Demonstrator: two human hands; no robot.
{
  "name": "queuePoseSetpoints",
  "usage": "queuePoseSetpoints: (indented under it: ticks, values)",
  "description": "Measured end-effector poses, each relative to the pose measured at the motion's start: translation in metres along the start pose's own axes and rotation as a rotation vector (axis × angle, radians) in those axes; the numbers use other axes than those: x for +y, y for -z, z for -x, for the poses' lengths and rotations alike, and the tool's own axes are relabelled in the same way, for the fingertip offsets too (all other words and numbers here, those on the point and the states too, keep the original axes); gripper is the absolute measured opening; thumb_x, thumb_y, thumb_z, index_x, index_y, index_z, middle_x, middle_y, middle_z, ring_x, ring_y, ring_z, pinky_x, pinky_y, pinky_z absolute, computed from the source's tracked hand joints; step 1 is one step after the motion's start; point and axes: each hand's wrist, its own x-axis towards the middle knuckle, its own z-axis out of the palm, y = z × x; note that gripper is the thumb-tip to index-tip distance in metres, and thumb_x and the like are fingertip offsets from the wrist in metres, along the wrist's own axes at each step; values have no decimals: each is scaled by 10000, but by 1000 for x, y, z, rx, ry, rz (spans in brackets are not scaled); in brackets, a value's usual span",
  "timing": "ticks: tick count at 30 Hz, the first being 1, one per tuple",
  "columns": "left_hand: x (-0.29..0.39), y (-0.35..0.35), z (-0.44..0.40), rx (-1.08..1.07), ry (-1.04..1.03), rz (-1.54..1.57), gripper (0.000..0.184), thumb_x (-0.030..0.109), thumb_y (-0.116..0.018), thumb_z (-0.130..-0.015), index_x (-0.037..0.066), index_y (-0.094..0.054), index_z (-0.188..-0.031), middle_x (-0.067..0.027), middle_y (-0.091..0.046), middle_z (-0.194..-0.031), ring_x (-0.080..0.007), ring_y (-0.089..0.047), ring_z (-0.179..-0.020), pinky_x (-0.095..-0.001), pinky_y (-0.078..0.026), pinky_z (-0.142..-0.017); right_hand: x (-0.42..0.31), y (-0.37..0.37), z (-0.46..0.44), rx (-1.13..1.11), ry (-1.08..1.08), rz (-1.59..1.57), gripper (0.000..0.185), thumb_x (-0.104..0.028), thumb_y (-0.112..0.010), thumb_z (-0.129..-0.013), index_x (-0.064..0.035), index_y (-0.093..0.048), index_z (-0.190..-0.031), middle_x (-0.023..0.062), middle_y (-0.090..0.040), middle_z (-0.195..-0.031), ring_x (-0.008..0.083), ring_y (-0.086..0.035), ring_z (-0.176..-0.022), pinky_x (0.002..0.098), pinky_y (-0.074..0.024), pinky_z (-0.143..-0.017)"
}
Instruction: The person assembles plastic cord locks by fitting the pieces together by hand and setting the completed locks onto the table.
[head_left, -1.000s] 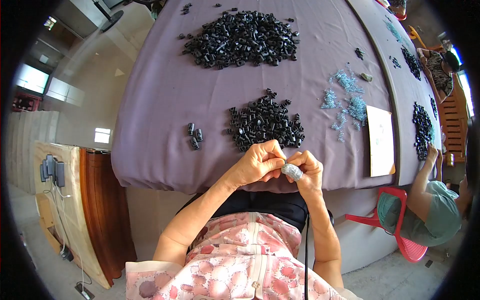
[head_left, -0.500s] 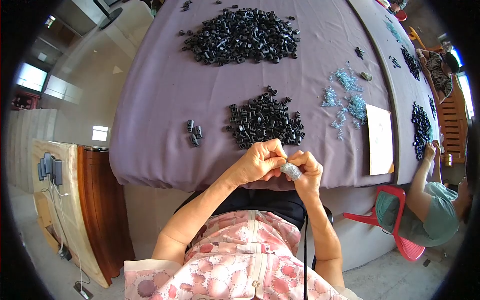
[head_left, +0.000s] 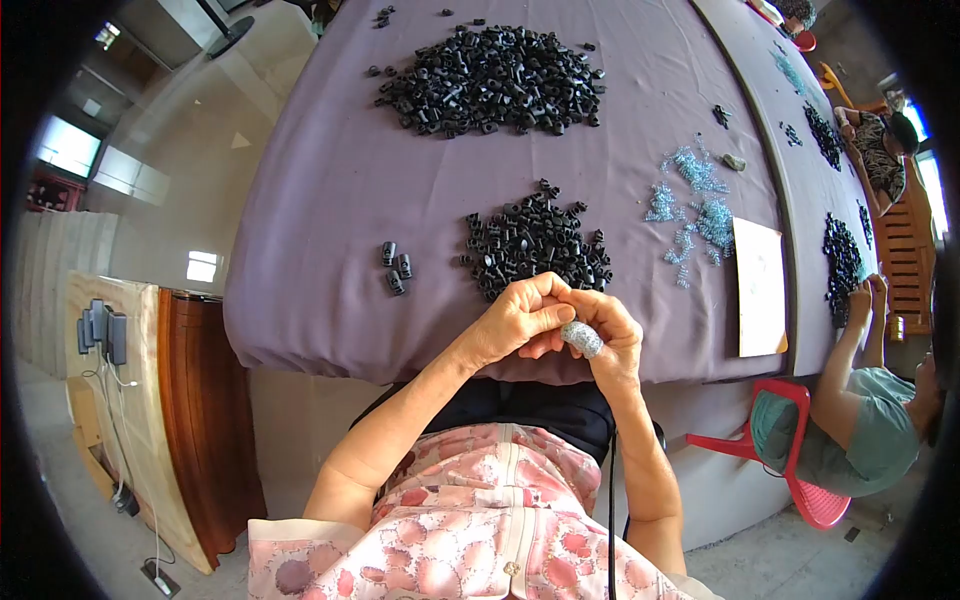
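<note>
My left hand (head_left: 520, 322) is closed in a pinch, its fingertips meeting those of my right hand (head_left: 615, 335) just over the table's front edge. Both hands are pinching together; whatever sits between the fingertips is too small and hidden to name. A silvery-grey wrap (head_left: 582, 340) covers the thumb area of my right hand. Right behind the hands lies a pile of small black plastic pieces (head_left: 535, 240). Three black cylindrical cord locks (head_left: 397, 267) lie apart to the left. Small bluish coil springs (head_left: 712, 220) are scattered in clumps to the right.
A larger heap of black pieces (head_left: 495, 80) lies farther back on the purple cloth (head_left: 320, 220). At right are a pale board (head_left: 761, 290) and a small stone-like lump (head_left: 733, 161). A co-worker in a green shirt (head_left: 880, 420) sits by a red chair (head_left: 780, 440); another person sits beyond.
The view has shifted slightly, so the table items appear a little lower. The fingers of my right hand have curled further over toward the left fingertips. Both hands stay together in nearly the same place.
</note>
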Motion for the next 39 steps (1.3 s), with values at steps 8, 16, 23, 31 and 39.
queuePoseSetpoints:
  ticks: [8,16,23,31,39]
  values:
    - [2,-4,-1,-26,-28,-29,171,198,-538,-901,49,-476,-956,-20,-548,-596,-24,-419,-398,-157,-284,-336,-3,9,2,-150,30,72,385,38,-638,-769,-66,-581,-1135,-13,-581,-811,62,-567,-718,183,-459,-555]
    - [-6,0,-3,-41,-56,13,318,347,-496,-913,46,-471,-1015,-11,-532,-578,-31,-411,-396,-166,-298,-351,0,9,1,-97,-49,19,272,-48,-633,-802,-15,-556,-1061,-15,-568,-768,48,-526,-672,179,-424,-560]
    - [-5,-2,-2,-18,-50,-12,302,332,-484,-922,52,-470,-1037,-14,-524,-581,-32,-412,-402,-169,-298,-350,7,6,3,-24,32,170,221,-51,-591,-819,-17,-543,-1032,-18,-552,-737,35,-489,-624,173,-388,-537]
    - [-5,-8,0,-26,-64,14,217,187,-551,-894,37,-452,-1017,-24,-560,-644,-23,-425,-428,-163,-289,-352,5,-1,7,-2,55,109,179,-22,-557,-839,-13,-521,-1015,15,-570,-684,40,-476,-535,172,-369,-465]
    - [-8,-7,-5,-44,-68,-81,172,175,-571,-879,36,-482,-928,-30,-569,-651,-36,-451,-463,-175,-317,-368,11,1,5,-48,140,40,288,-8,-577,-812,-18,-507,-1091,30,-576,-727,63,-512,-560,181,-401,-459]
